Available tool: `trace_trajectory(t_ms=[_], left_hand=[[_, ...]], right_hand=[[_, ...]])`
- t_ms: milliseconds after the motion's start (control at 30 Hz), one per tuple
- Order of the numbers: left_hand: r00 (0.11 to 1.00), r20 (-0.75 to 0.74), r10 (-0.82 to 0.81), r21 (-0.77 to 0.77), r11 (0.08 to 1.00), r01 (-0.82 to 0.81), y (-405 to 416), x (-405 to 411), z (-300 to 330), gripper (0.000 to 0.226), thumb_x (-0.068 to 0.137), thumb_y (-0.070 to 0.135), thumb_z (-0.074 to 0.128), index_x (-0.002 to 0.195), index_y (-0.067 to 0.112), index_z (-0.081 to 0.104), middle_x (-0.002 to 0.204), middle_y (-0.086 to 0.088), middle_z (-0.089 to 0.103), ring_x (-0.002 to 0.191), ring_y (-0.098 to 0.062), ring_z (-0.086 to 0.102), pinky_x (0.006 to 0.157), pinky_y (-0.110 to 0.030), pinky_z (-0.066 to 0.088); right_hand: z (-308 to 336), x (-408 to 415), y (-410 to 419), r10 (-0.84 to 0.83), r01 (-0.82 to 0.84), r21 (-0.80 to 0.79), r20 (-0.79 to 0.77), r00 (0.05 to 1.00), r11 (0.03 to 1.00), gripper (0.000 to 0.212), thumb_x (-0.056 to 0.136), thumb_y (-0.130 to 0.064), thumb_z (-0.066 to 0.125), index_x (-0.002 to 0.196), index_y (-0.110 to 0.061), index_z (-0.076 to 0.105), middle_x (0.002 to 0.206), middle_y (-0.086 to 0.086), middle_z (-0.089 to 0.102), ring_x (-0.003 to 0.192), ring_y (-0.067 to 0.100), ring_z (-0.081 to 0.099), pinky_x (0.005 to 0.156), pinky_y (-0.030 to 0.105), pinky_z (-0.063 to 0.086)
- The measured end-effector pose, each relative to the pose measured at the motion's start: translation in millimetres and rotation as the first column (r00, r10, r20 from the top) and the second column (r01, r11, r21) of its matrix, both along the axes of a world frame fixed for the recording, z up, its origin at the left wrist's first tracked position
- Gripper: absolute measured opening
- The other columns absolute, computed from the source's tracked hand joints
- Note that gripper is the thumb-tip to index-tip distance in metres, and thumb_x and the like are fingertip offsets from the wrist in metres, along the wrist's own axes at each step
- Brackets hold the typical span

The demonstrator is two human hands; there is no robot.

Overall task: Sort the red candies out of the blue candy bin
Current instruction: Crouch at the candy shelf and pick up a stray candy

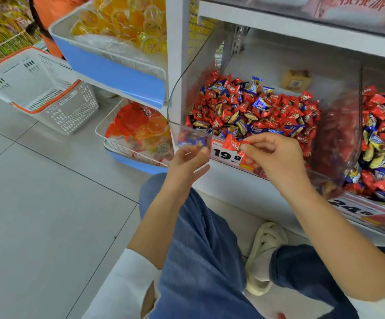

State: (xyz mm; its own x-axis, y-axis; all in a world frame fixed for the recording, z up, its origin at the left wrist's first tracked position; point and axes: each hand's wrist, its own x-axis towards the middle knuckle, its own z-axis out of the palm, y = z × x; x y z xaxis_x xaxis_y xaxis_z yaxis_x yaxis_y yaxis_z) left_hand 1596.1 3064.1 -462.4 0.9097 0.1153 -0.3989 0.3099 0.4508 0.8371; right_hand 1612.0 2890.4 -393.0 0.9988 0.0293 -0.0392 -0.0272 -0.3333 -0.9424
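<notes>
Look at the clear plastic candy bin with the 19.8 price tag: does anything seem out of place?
Yes. The clear plastic candy bin holds red-wrapped candies mixed with blue-wrapped candies. The right hand pinches one red candy at its front edge.

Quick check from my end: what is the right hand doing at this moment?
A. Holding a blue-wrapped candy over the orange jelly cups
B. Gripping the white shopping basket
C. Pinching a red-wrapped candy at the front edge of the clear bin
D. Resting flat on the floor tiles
C: the right hand pinches a red-wrapped candy between its fingertips, just in front of the clear plastic bin and over the 19.8 price tag.
</notes>
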Motion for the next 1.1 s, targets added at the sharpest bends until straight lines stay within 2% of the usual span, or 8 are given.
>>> trace_trajectory(t_ms=[133, 267, 433, 533, 833, 967, 1033, 1100], left_hand=[[0.997, -0.009, -0.074, 0.277, 0.958, 0.073, -24, 1, 2, 0.036, 0.082, 0.027, 0.072, 0.107, 0.005, 0.056, 0.105, -0.012, 0.062, 0.096, -0.021, 0.065, 0.089, -0.034, 0.053], [0.991, 0.006, -0.133, 0.201, 0.971, 0.129, -19, -1, 6, 0.023, 0.092, 0.017, 0.059, 0.104, -0.002, 0.063, 0.105, -0.016, 0.067, 0.092, -0.021, 0.066, 0.078, -0.025, 0.056], [0.993, 0.005, -0.122, 0.128, 0.984, 0.12, -13, -9, 10, 0.018, 0.094, 0.023, 0.056, 0.099, 0.01, 0.068, 0.094, -0.007, 0.07, 0.081, -0.016, 0.066, 0.078, -0.026, 0.056], [0.995, -0.009, -0.097, 0.136, 0.986, 0.098, -15, -8, 11, 0.021, 0.094, 0.022, 0.056, 0.104, 0.008, 0.067, 0.099, -0.011, 0.07, 0.086, -0.019, 0.065, 0.081, -0.027, 0.056], [0.996, -0.021, -0.089, 0.205, 0.974, 0.092, -18, -13, 19, 0.014, 0.094, 0.023, 0.056, 0.1, 0.016, 0.067, 0.099, -0.005, 0.069, 0.094, -0.019, 0.065, 0.087, -0.029, 0.055], [0.988, 0.151, 0.009, 0.603, 0.791, -0.1, -6, -5, 30, 0.009, 0.093, 0.027, 0.057, 0.096, 0.026, 0.066, 0.093, 0.008, 0.068, 0.091, -0.009, 0.063, 0.082, -0.03, 0.05], [0.961, 0.275, 0.037, 0.681, 0.698, -0.222, -2, 7, 45, 0.011, 0.093, 0.024, 0.056, 0.096, 0.023, 0.066, 0.085, 0.013, 0.066, 0.08, -0.002, 0.06, 0.073, -0.023, 0.048], [0.942, 0.335, 0.01, 0.728, 0.632, -0.266, -2, 22, 59, 0.011, 0.093, 0.022, 0.055, 0.094, 0.023, 0.066, 0.082, 0.017, 0.064, 0.075, 0.007, 0.058, 0.069, -0.011, 0.044]], right_hand=[[1, 0, 1, 0.023, -0.022, -0.04, 0.005, 1.0, 0.999, 0.008, 0.083, -0.013, 0.07, 0.085, -0.02, 0.068, 0.074, -0.002, 0.069, 0.056, 0.005, 0.064, 0.055, 0.014, 0.049], [6, -2, -11, -0.007, 0.012, 0.061, -0.093, 0.996, 0.998, 0.007, 0.084, -0.009, 0.068, 0.087, -0.015, 0.068, 0.069, -0.002, 0.068, 0.052, 0.005, 0.063, 0.049, 0.015, 0.048], [6, -19, -30, 0.035, 0.027, 0.279, -0.214, 0.976, 0.96, 0.031, 0.09, 0.002, 0.055, 0.116, -0.014, 0.062, 0.08, 0.003, 0.065, 0.065, 0.009, 0.066, 0.062, 0.018, 0.054], [2, -29, -34, 0.012, 0.052, 0.303, -0.206, 0.978, 0.952, 0.03, 0.092, 0.002, 0.053, 0.115, -0.015, 0.063, 0.084, 0.004, 0.069, 0.07, 0.01, 0.069, 0.066, 0.018, 0.055], [1, -31, -47, -0.03, 0.036, 0.084, -0.068, 0.997, 0.996, 0.018, 0.086, -0.002, 0.064, 0.099, -0.014, 0.069, 0.079, 0.0, 0.07, 0.058, 0.007, 0.065, 0.049, 0.018, 0.05], [14, -7, -48, -0.045, 0.047, -0.043, 0.04, 0.998, 0.998, 0.014, 0.083, -0.011, 0.069, 0.089, -0.023, 0.068, 0.08, -0.005, 0.07, 0.054, 0.007, 0.064, 0.048, 0.012, 0.043], [19, 16, -48, -0.05, 0.068, -0.173, 0.108, 0.993, 0.983, 0.014, 0.084, -0.015, 0.07, 0.085, -0.028, 0.066, 0.082, -0.007, 0.069, 0.058, 0.006, 0.064, 0.056, 0.011, 0.047], [22, 43, -46, 0.009, 0.015, -0.346, 0.068, 0.998, 0.938, 0.009, 0.085, -0.018, 0.068, 0.088, -0.027, 0.067, 0.087, -0.007, 0.068, 0.065, 0.003, 0.063, 0.061, 0.007, 0.045]])
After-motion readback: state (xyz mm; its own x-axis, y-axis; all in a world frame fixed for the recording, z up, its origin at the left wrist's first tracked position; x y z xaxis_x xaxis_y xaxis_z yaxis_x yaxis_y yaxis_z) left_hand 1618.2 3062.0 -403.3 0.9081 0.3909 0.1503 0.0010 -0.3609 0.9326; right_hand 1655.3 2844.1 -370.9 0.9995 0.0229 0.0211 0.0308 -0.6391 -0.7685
